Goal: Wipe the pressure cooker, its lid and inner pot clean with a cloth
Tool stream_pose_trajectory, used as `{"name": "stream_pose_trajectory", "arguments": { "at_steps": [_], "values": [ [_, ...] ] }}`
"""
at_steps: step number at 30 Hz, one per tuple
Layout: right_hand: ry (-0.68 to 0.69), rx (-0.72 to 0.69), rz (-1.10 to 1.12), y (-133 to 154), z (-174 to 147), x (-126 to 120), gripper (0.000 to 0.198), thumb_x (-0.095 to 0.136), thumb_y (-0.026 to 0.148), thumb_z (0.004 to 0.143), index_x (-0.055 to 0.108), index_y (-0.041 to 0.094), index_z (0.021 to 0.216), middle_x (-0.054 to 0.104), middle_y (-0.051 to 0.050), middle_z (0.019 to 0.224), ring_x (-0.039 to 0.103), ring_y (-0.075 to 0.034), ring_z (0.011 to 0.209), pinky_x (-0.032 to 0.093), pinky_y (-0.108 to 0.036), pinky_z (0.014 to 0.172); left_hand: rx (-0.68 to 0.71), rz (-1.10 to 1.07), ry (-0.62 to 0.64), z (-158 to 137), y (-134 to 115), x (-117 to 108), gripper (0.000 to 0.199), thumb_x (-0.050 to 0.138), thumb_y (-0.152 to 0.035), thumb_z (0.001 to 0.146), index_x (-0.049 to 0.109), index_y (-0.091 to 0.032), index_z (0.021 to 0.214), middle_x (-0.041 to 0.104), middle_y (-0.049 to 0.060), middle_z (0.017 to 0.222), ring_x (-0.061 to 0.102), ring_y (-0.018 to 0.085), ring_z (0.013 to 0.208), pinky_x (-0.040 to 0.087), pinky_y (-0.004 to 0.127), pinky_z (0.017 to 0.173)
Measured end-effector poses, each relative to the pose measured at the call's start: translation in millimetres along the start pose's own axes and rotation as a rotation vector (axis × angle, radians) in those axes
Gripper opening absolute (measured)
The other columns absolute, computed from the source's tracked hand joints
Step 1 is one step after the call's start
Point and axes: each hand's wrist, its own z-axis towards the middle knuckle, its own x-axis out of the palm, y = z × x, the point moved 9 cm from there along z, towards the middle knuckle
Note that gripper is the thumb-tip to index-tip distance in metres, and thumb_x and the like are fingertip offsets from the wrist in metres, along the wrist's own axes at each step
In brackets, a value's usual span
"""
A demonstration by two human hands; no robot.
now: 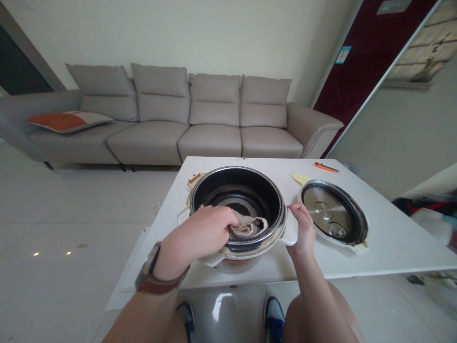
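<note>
A round pot with a dark inside and a pale outer body stands near the front of the white table. My left hand, a watch on its wrist, reaches over the near rim. Its fingers are closed on a bunched, stained cloth that lies against the inner wall; part of the fingertips is hidden by the cloth. On the right side, my right hand grips the pot's white side handle. To the right lies the lid, its metal underside facing up.
The white table carries an orange utility knife at the back right. A yellow piece lies behind the lid, and a small brownish object lies behind the pot's left side. Beyond the table stands a long grey sofa with an orange-and-white cushion.
</note>
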Motion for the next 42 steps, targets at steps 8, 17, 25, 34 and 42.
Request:
{"name": "stream_pose_trajectory", "arguments": {
  "at_steps": [8, 17, 25, 34, 42],
  "values": [
    [-0.027, 0.029, 0.071, -2, 0, -1, 0.02, 0.076, 0.034, 0.068, 0.061, 0.022, 0.071, 0.06, 0.004, 0.07, 0.05, -0.013, 0.062, 0.034, -0.026, 0.057, -0.065, 0.058, -0.302, -5, -4, -37, 0.033, 0.046, -0.012, 0.094, 0.071, -0.024, 0.112, 0.075, 0.007, 0.116, 0.069, 0.025, 0.104, 0.05, 0.035, 0.088],
    [-0.019, -0.012, 0.026, -1, 1, -2, 0.02, 0.073, 0.035, 0.072, 0.058, 0.022, 0.072, 0.059, 0.004, 0.071, 0.051, -0.013, 0.062, 0.036, -0.027, 0.058, 0.083, -0.037, -0.104, 11, -25, 0, 0.034, 0.046, -0.007, 0.091, 0.075, -0.026, 0.095, 0.078, 0.004, 0.107, 0.071, 0.023, 0.1, 0.05, 0.032, 0.086],
    [-0.01, 0.004, 0.047, -4, 1, -2, 0.019, 0.073, 0.036, 0.073, 0.059, 0.022, 0.073, 0.06, 0.004, 0.072, 0.052, -0.013, 0.062, 0.036, -0.027, 0.058, -0.003, -0.059, -0.199, -4, 9, -25, 0.03, 0.048, -0.011, 0.09, 0.072, -0.025, 0.101, 0.076, 0.004, 0.111, 0.069, 0.024, 0.105, 0.049, 0.033, 0.09],
    [-0.02, 0.003, 0.055, -4, 0, -2, 0.02, 0.072, 0.035, 0.073, 0.057, 0.022, 0.072, 0.06, 0.004, 0.071, 0.051, -0.013, 0.061, 0.036, -0.027, 0.057, -0.069, 0.012, -0.34, 2, -12, -28, 0.032, 0.045, -0.009, 0.093, 0.068, -0.022, 0.111, 0.073, 0.01, 0.116, 0.068, 0.026, 0.11, 0.05, 0.035, 0.096],
    [-0.023, 0.015, 0.066, -5, 0, -2, 0.021, 0.074, 0.037, 0.072, 0.059, 0.022, 0.074, 0.059, 0.005, 0.07, 0.05, -0.012, 0.06, 0.034, -0.027, 0.057, 0.119, -0.154, -0.015, 10, -27, 3, 0.038, 0.046, -0.007, 0.089, 0.074, -0.025, 0.108, 0.079, 0.006, 0.108, 0.072, 0.024, 0.099, 0.051, 0.03, 0.086]
  ]
}}
